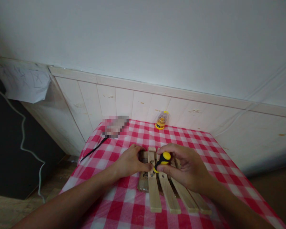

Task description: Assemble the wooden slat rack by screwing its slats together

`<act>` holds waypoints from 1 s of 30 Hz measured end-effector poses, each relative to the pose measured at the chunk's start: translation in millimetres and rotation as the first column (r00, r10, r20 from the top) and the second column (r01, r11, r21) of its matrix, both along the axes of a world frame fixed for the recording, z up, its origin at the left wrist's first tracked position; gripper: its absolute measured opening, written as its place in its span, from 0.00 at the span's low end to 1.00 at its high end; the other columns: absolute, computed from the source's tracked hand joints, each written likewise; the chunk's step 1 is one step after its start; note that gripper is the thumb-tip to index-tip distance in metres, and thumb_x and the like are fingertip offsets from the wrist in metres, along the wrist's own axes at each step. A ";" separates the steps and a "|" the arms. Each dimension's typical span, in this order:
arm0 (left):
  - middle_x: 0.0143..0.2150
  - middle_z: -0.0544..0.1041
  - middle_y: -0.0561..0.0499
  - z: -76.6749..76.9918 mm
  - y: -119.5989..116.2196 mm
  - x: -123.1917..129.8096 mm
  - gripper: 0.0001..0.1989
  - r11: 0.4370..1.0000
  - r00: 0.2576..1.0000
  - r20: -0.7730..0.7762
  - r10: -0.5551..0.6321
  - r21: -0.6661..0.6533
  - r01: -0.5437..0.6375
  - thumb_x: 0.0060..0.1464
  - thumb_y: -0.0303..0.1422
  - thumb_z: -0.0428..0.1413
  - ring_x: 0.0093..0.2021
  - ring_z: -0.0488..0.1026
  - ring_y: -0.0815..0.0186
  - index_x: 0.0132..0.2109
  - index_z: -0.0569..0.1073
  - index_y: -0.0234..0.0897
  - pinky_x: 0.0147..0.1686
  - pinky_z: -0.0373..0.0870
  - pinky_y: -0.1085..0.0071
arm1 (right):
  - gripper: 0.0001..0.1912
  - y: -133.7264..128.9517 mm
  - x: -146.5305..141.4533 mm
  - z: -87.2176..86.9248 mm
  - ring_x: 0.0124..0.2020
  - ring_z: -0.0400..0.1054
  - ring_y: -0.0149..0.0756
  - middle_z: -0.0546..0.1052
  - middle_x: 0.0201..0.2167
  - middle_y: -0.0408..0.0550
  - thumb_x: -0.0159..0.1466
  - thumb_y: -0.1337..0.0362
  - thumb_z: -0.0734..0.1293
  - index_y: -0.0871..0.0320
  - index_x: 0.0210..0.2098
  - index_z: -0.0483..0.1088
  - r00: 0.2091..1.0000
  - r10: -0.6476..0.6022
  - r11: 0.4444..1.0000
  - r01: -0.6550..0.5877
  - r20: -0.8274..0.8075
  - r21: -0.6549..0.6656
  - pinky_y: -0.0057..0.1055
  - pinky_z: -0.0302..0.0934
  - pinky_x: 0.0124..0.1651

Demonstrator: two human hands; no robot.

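Note:
My right hand (186, 163) is closed round a short yellow-and-black screwdriver (164, 159), tilted with its lower end on a pale wooden slat. My left hand (134, 161) grips the left edge of the same piece, its thumb on the leftmost slat (154, 194). Several wooden slats fan out toward me, the second slat (169, 194) beside the first. Beneath them lies a brown block or board (143, 184) with dark markings. Small dark screws or holes show near the screwdriver's lower end. My right hand partly covers the far ends of the other slats.
A red-and-white checked cloth (124, 203) covers the table. At the back stands a clear container with a yellow base (161, 121). A blurred-out flat object (115, 126) with a black cable (94, 149) lies at the back left. The panelled wall (124, 101) rises behind the table.

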State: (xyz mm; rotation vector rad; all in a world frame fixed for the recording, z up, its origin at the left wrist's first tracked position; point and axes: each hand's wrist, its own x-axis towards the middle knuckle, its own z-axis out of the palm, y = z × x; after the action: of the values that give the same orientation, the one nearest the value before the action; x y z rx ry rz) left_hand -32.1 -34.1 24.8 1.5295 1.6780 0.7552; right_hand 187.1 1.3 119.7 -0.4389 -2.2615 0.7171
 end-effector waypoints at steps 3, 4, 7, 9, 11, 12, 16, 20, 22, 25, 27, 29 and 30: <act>0.49 0.78 0.42 8.4 -2.0 2.2 0.37 1.000 0.999 -0.033 0.006 -0.024 -0.007 0.39 0.51 0.71 0.46 0.77 0.52 0.53 0.79 0.32 0.42 0.72 0.62 | 0.13 2.4 0.4 -3.7 0.33 0.81 0.37 0.85 0.35 0.46 0.63 0.63 0.77 0.53 0.47 0.79 0.989 -0.142 0.989 0.140 -0.050 -0.051 0.31 0.76 0.37; 0.48 0.79 0.42 10.9 -2.6 2.8 0.36 1.000 0.999 -0.050 0.005 -0.027 -0.006 0.40 0.51 0.71 0.46 0.77 0.51 0.52 0.80 0.32 0.42 0.72 0.62 | 0.13 3.2 0.3 -4.7 0.33 0.81 0.37 0.85 0.35 0.46 0.64 0.64 0.76 0.53 0.48 0.79 0.981 -0.186 0.982 0.183 -0.058 -0.051 0.30 0.77 0.37; 0.47 0.79 0.43 15.4 -3.5 3.8 0.34 1.000 0.996 -0.088 0.012 -0.018 -0.013 0.40 0.51 0.70 0.45 0.77 0.52 0.51 0.80 0.34 0.42 0.72 0.62 | 0.13 4.9 -0.9 -7.8 0.32 0.81 0.37 0.85 0.34 0.45 0.64 0.63 0.76 0.52 0.49 0.80 0.970 -0.238 0.971 0.238 -0.051 0.002 0.29 0.77 0.35; 0.46 0.79 0.44 15.6 -3.4 3.7 0.33 1.000 0.995 -0.100 0.015 -0.004 -0.016 0.40 0.51 0.70 0.44 0.77 0.53 0.49 0.80 0.35 0.42 0.72 0.63 | 0.13 5.8 -2.0 -9.8 0.31 0.81 0.37 0.86 0.34 0.45 0.64 0.63 0.76 0.52 0.49 0.80 0.971 -0.236 0.971 0.237 -0.035 0.031 0.29 0.76 0.35; 0.45 0.79 0.44 14.4 -3.2 3.2 0.32 1.000 0.996 -0.094 0.012 -0.003 -0.012 0.40 0.51 0.70 0.43 0.77 0.53 0.49 0.80 0.35 0.40 0.71 0.63 | 0.13 6.9 -2.6 -11.5 0.31 0.81 0.37 0.86 0.35 0.45 0.65 0.62 0.76 0.53 0.49 0.80 0.971 -0.234 0.971 0.235 -0.038 0.038 0.30 0.77 0.35; 0.45 0.79 0.44 13.7 -3.1 2.9 0.32 1.000 0.996 -0.087 0.008 -0.004 -0.008 0.40 0.52 0.70 0.43 0.77 0.53 0.49 0.80 0.35 0.40 0.71 0.63 | 0.13 7.6 -2.7 -12.2 0.32 0.81 0.37 0.86 0.35 0.46 0.65 0.62 0.76 0.52 0.50 0.80 0.971 -0.234 0.971 0.236 -0.045 0.039 0.30 0.77 0.36; 0.48 0.78 0.42 11.4 -3.3 2.1 0.35 1.000 0.998 -0.070 0.005 -0.012 -0.005 0.41 0.52 0.69 0.46 0.76 0.52 0.52 0.79 0.33 0.43 0.71 0.61 | 0.14 10.6 -1.8 -14.1 0.33 0.81 0.37 0.86 0.37 0.46 0.65 0.64 0.75 0.52 0.50 0.80 0.975 -0.215 0.974 0.218 -0.056 0.056 0.30 0.77 0.38; 0.49 0.77 0.42 11.7 -3.4 2.3 0.35 1.000 0.999 -0.053 0.009 -0.010 -0.010 0.41 0.51 0.70 0.47 0.76 0.51 0.53 0.79 0.35 0.45 0.72 0.61 | 0.16 12.4 -0.4 -15.3 0.32 0.81 0.36 0.86 0.36 0.46 0.65 0.66 0.74 0.53 0.53 0.79 0.980 -0.195 0.977 0.197 -0.030 0.077 0.29 0.76 0.36; 0.49 0.77 0.42 12.5 -3.3 2.5 0.34 1.000 0.998 -0.062 -0.002 -0.010 0.001 0.41 0.51 0.69 0.47 0.76 0.51 0.52 0.79 0.35 0.45 0.71 0.61 | 0.19 12.1 -0.1 -14.9 0.33 0.81 0.37 0.86 0.38 0.47 0.66 0.67 0.73 0.52 0.56 0.77 0.983 -0.184 0.977 0.186 -0.029 0.108 0.30 0.77 0.37; 0.48 0.77 0.42 13.0 -3.3 2.6 0.33 1.000 0.997 -0.077 -0.014 -0.007 0.013 0.42 0.51 0.68 0.46 0.76 0.51 0.51 0.79 0.33 0.44 0.71 0.60 | 0.19 10.3 -0.4 -12.3 0.40 0.83 0.37 0.86 0.44 0.49 0.68 0.69 0.71 0.51 0.58 0.76 0.995 -0.085 0.976 0.093 -0.050 0.196 0.32 0.78 0.44; 0.48 0.78 0.42 12.3 -3.3 2.4 0.32 1.000 0.996 -0.083 -0.013 0.002 0.013 0.43 0.51 0.68 0.46 0.76 0.52 0.51 0.79 0.34 0.44 0.70 0.60 | 0.19 8.8 -0.9 -10.3 0.44 0.83 0.38 0.86 0.46 0.49 0.69 0.72 0.69 0.51 0.57 0.76 0.999 -0.027 0.972 0.034 -0.036 0.233 0.33 0.78 0.48; 0.47 0.78 0.43 11.3 -3.3 2.0 0.31 1.000 0.997 -0.082 -0.014 0.008 0.015 0.43 0.50 0.68 0.45 0.76 0.52 0.50 0.79 0.35 0.43 0.71 0.61 | 0.19 8.1 -1.1 -9.5 0.45 0.83 0.37 0.86 0.47 0.49 0.69 0.73 0.67 0.52 0.57 0.75 1.000 -0.023 0.971 0.028 -0.021 0.236 0.32 0.78 0.48; 0.47 0.78 0.43 10.7 -3.3 1.8 0.31 1.000 0.996 -0.084 -0.014 0.010 0.015 0.44 0.51 0.68 0.45 0.76 0.53 0.50 0.79 0.35 0.43 0.71 0.61 | 0.19 8.1 -1.0 -9.8 0.44 0.83 0.37 0.86 0.47 0.49 0.69 0.73 0.67 0.52 0.57 0.75 0.999 -0.038 0.971 0.042 -0.024 0.234 0.31 0.78 0.47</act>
State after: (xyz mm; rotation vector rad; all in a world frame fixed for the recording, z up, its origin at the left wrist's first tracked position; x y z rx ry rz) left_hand -30.4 -37.4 35.5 1.5985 1.7245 0.7023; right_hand 186.1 9.5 109.9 -0.3603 -2.2778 0.4249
